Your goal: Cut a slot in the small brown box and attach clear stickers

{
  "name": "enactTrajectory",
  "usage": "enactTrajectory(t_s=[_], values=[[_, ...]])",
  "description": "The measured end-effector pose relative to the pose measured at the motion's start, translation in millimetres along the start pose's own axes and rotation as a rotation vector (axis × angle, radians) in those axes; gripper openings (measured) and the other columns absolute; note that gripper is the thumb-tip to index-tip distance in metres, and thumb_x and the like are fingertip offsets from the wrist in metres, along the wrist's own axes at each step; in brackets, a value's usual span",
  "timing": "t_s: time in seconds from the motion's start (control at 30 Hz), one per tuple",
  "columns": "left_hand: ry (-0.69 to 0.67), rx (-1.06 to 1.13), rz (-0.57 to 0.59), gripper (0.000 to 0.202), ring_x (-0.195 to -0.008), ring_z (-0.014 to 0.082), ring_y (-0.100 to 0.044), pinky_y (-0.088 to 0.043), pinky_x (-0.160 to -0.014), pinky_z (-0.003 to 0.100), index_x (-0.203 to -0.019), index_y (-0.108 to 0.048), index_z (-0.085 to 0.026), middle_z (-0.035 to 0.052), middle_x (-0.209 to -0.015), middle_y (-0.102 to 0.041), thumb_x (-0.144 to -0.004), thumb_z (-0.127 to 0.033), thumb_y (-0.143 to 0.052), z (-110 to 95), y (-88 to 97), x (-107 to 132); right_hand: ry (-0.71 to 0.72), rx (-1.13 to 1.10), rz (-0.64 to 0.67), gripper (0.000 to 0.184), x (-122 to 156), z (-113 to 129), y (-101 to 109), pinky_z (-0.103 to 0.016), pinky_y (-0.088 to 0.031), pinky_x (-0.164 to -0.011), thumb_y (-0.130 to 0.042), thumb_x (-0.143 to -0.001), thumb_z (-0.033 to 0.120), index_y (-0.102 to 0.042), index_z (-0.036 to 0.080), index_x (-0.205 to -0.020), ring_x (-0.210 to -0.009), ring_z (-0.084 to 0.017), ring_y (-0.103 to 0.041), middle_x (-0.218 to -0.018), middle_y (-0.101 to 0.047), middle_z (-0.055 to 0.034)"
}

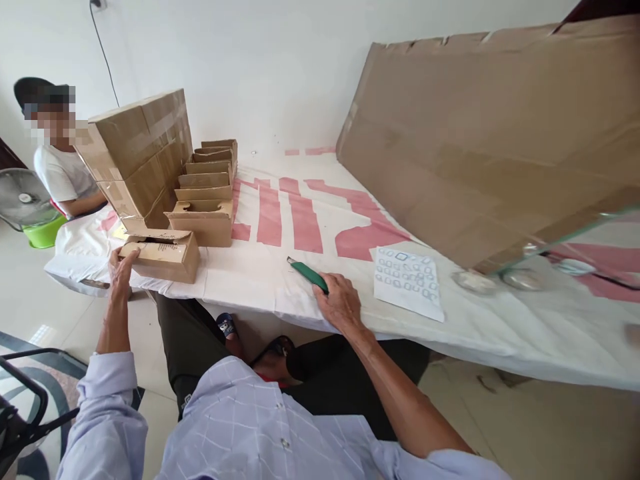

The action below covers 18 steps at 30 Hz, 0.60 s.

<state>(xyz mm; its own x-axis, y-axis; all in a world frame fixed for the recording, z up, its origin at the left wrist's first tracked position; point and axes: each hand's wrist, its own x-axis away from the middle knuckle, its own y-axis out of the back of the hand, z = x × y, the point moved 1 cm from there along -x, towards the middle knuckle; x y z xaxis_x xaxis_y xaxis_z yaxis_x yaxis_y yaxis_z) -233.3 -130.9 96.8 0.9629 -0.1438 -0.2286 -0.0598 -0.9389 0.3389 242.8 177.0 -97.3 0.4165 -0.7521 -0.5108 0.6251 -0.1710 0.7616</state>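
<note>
My left hand (121, 267) grips the near left end of a small cardboard box (167, 261) at the table's front edge. A slot shows along the top of that box, and its inside is dark. In my right hand (341, 299) is a green utility knife (310, 275), held low over the white cloth with its tip pointing away and to the left. Just behind the box stands a row of several similar cardboard boxes (203, 223) with raised flaps. To the right of my right hand lies a white paper sheet (407, 283) with rows of blue marks.
Taped cardboard cartons (145, 157) are stacked at the left. A large cardboard sheet (480, 147) leans at the right, near a glass edge (565, 243). Pink strips (306, 223) mark the tablecloth. Another person (70, 173) sits behind the cartons, by a fan (25, 198).
</note>
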Motion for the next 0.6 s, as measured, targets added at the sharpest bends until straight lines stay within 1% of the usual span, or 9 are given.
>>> enactTrajectory(t_s=[0.1,0.17,0.23,0.3,0.37,0.43,0.53,0.6], values=[[-0.041,0.016,0.132,0.06,-0.114,0.0326,-0.069,-0.058,-0.106,0.044,-0.121,-0.074,-0.017,0.0083,-0.111,-0.075,-0.07,-0.045,-0.09,-3.2,-25.8,36.8,-0.005,-0.014,0.002,0.037,-1.5,1.6,2.5,-0.05,-0.055,-0.097,-0.056,-0.1,0.032,-0.073,0.018,-0.129,-0.113,-0.036,-0.064,-0.124,-0.074,-0.0188],[-0.092,0.021,0.239,0.065,-0.116,0.0333,-0.07,-0.058,-0.105,0.043,-0.127,-0.074,-0.018,0.009,-0.115,-0.076,-0.073,-0.05,-0.091,-7.5,-44.0,64.9,-0.01,-0.018,0.019,0.037,-2.9,2.2,4.2,-0.05,-0.055,-0.098,-0.056,-0.1,0.031,-0.072,0.017,-0.13,-0.113,-0.036,-0.064,-0.126,-0.074,-0.0196],[-0.154,0.02,0.328,0.067,-0.119,0.0347,-0.069,-0.057,-0.106,0.044,-0.132,-0.073,-0.019,0.0104,-0.12,-0.076,-0.078,-0.057,-0.088,-12.2,-59.0,91.8,-0.017,-0.02,0.034,0.038,-4.1,2.3,5.4,-0.051,-0.055,-0.099,-0.056,-0.1,0.029,-0.071,0.016,-0.132,-0.114,-0.036,-0.064,-0.127,-0.074,-0.0201],[-0.205,0.017,0.365,0.069,-0.123,0.0362,-0.068,-0.056,-0.11,0.047,-0.135,-0.072,-0.019,0.0123,-0.126,-0.075,-0.082,-0.061,-0.085,-15.7,-69.4,113.1,-0.025,-0.019,0.037,0.038,-4.8,2.3,6.0,-0.051,-0.055,-0.1,-0.056,-0.1,0.028,-0.071,0.017,-0.133,-0.115,-0.037,-0.063,-0.128,-0.073,-0.0199],[-0.248,0.021,0.372,0.07,-0.129,0.0376,-0.067,-0.053,-0.115,0.05,-0.137,-0.071,-0.019,0.0147,-0.133,-0.074,-0.084,-0.063,-0.084,-17.6,-75.6,126.8,-0.036,-0.018,0.039,0.039,-5.1,2.3,6.0,-0.051,-0.055,-0.1,-0.056,-0.1,0.029,-0.071,0.018,-0.134,-0.116,-0.037,-0.063,-0.129,-0.073,-0.0195],[-0.287,0.036,0.381,0.07,-0.135,0.0384,-0.065,-0.051,-0.118,0.051,-0.141,-0.07,-0.019,0.0163,-0.14,-0.072,-0.087,-0.061,-0.083,-18.7,-78.9,134.5,-0.044,-0.024,0.046,0.04,-5.0,2.3,5.7,-0.051,-0.055,-0.101,-0.055,-0.101,0.03,-0.07,0.017,-0.135,-0.117,-0.037,-0.062,-0.129,-0.072,-0.0198],[-0.326,0.055,0.408,0.07,-0.14,0.0384,-0.063,-0.05,-0.122,0.051,-0.146,-0.068,-0.021,0.0156,-0.145,-0.071,-0.087,-0.056,-0.084,-20.0,-80.5,141.9,-0.043,-0.049,0.041,0.041,-4.6,2.3,5.0,-0.053,-0.055,-0.101,-0.054,-0.101,0.031,-0.071,0.017,-0.136,-0.117,-0.038,-0.062,-0.128,-0.072,-0.0201],[-0.342,0.056,0.434,0.071,-0.14,0.0381,-0.063,-0.049,-0.123,0.052,-0.147,-0.068,-0.023,0.0145,-0.146,-0.071,-0.086,-0.056,-0.086,-20.7,-80.1,146.6,-0.042,-0.06,0.031,0.041,-4.5,2.1,4.3,-0.054,-0.055,-0.1,-0.054,-0.101,0.032,-0.071,0.016,-0.135,-0.116,-0.038,-0.062,-0.128,-0.073,-0.0204]])
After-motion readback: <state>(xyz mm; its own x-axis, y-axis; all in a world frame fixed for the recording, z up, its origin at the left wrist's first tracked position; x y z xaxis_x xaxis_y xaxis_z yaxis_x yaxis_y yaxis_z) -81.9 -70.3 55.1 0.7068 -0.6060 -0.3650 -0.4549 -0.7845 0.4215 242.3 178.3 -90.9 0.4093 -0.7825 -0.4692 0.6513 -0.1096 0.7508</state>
